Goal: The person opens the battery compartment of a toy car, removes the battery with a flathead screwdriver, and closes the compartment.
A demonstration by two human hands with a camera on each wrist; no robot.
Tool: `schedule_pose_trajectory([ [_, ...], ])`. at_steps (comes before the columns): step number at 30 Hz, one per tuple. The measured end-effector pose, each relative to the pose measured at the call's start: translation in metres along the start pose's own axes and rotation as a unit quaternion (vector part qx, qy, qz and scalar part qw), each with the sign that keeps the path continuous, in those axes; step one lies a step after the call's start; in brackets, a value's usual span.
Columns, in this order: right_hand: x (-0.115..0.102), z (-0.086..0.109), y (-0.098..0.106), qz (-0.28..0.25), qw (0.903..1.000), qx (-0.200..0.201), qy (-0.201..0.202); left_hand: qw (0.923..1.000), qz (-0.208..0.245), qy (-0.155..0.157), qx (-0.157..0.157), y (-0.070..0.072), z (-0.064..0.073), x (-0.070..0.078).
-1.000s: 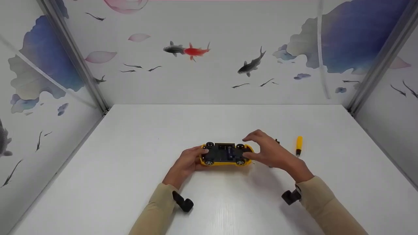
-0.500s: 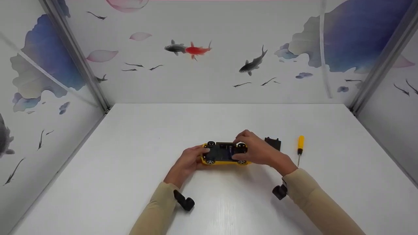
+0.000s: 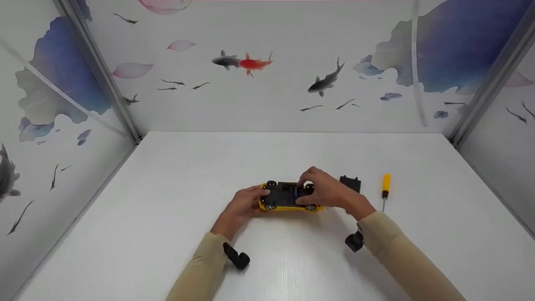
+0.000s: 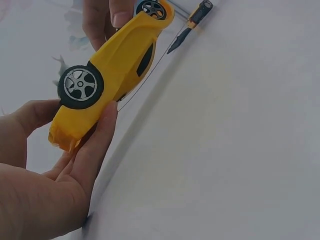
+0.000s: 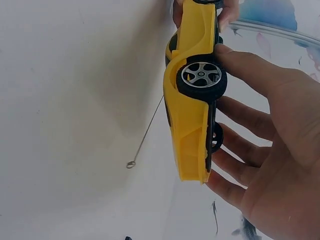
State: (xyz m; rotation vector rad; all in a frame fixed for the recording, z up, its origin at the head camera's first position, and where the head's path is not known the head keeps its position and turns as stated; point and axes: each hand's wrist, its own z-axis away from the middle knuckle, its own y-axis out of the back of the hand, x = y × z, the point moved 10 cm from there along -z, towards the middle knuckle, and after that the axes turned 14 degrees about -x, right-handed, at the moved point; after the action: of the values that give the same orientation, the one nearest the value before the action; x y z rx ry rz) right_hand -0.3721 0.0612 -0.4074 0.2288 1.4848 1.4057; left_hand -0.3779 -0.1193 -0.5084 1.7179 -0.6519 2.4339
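Observation:
A yellow toy car (image 3: 288, 208) is held wheels up, its black underside (image 3: 273, 195) facing the head camera. My left hand (image 3: 243, 205) grips its left end, thumb on the underside and fingers beneath the body. Over the open compartment in the underside, my right hand (image 3: 330, 190) pinches a dark blue cylinder-shaped battery (image 3: 297, 194) between thumb and fingers; most of it is hidden. The right wrist view shows the car's side and wheel (image 5: 201, 75), with the right fingers (image 5: 245, 115) along the underside. A thin wire with a looped end (image 5: 131, 164) extends from the car.
A black plastic cover (image 3: 350, 183) lies on the white table (image 3: 167, 217), partly behind the right hand. Farther right lies a screwdriver (image 3: 386, 184) with a yellow handle. White printed panels (image 3: 267, 108) enclose the table at the back and sides.
My right hand has moved left from the car's right end onto the battery and closed its fingers there. The black cover has come into view. The left hand keeps its grip.

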Motion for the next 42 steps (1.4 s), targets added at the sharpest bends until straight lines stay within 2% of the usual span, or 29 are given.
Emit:
schedule_pose_trajectory([
  [6,0.000,-0.001,-0.004,0.002,1.0000,-0.003,-0.005,0.9999,0.009,0.005,0.011,0.001,0.002,0.000],
  [13,-0.001,-0.006,-0.004,0.017,0.9995,-0.015,-0.020,0.9999,0.006,0.011,0.010,0.001,0.001,0.000],
  [21,0.006,-0.009,-0.008,-0.011,0.9993,-0.028,-0.024,0.9998,0.005,0.015,0.010,0.001,0.001,-0.002],
  [27,0.007,-0.008,-0.006,-0.038,0.9992,-0.008,-0.005,0.9999,0.010,0.001,-0.001,0.001,0.000,-0.001],
  [36,0.010,-0.001,0.002,-0.079,0.9964,0.029,0.009,0.9998,0.017,0.004,-0.006,0.000,0.001,0.001],
  [42,0.012,-0.001,0.001,-0.087,0.9956,0.029,0.016,0.9999,0.014,0.005,-0.003,0.000,0.001,0.001],
])
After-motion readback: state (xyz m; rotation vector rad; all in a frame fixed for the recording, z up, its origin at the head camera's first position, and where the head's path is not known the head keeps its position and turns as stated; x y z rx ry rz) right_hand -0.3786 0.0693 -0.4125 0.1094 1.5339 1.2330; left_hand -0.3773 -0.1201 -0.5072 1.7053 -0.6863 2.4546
